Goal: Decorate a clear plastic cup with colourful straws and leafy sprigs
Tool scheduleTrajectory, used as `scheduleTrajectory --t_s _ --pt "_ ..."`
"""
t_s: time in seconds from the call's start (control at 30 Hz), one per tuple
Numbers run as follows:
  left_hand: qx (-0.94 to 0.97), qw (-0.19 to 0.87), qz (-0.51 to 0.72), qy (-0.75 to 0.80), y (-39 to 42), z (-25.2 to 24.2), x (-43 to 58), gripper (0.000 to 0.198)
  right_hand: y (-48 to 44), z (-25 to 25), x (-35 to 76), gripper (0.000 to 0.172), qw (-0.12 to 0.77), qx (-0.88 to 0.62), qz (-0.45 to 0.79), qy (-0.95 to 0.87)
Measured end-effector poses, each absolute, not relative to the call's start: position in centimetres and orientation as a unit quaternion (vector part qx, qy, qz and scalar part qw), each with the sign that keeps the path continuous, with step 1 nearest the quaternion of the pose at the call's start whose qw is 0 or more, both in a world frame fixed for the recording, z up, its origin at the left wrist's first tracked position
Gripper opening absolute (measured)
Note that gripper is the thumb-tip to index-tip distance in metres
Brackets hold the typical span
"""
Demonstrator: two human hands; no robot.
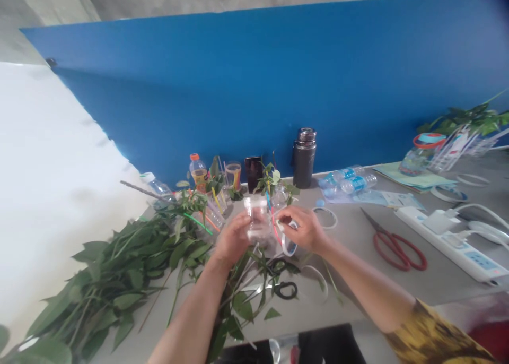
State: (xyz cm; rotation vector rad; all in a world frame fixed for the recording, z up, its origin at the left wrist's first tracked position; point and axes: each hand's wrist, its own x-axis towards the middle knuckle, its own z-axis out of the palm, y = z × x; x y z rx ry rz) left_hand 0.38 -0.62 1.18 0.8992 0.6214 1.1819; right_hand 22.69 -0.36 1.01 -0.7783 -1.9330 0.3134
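Note:
My left hand (234, 237) is closed around a clear plastic cup (257, 218), held above the table. Close to the cup's right side, my right hand (300, 226) is pinched shut, and a roll of tape (289, 243) hangs at its fingers. Just behind the hands, a leafy sprig (274, 177) stands with blue and red straws. Beneath them lie scissors with black handles (286, 289), partly covered by cut stems and leaves.
A large heap of leafy branches (131, 271) covers the left side. Bottles, cups and a phone (253, 173) stand behind, beside a dark thermos (304, 159). Red-handled scissors (400, 250) and a white power strip (453, 242) lie right, with water bottles (358, 183) farther back.

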Motion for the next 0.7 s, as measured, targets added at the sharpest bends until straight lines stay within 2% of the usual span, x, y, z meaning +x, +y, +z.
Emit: scheduleTrajectory --t_s 0.23,0.37,0.53,0.7 --pt "0.448 0.649 0.528 0.314 -0.55 1.17 1.23 0.032 -0.26 0.90 22.53 0.015 0.468 -0.318 0.109 -0.817" --pt "0.459 0.626 0.543 0.319 -0.50 1.09 1.02 0.029 -0.48 1.27 22.39 0.015 0.506 -0.292 0.138 -0.800" --pt "0.376 0.748 0.501 0.222 -0.86 1.43 0.52 0.034 -0.60 1.40 22.20 0.011 0.565 -0.275 0.233 -0.742" --pt "0.365 0.792 0.462 0.164 -0.62 0.76 0.28 0.038 -0.06 1.04 21.90 0.017 0.599 -0.305 0.310 -0.673"
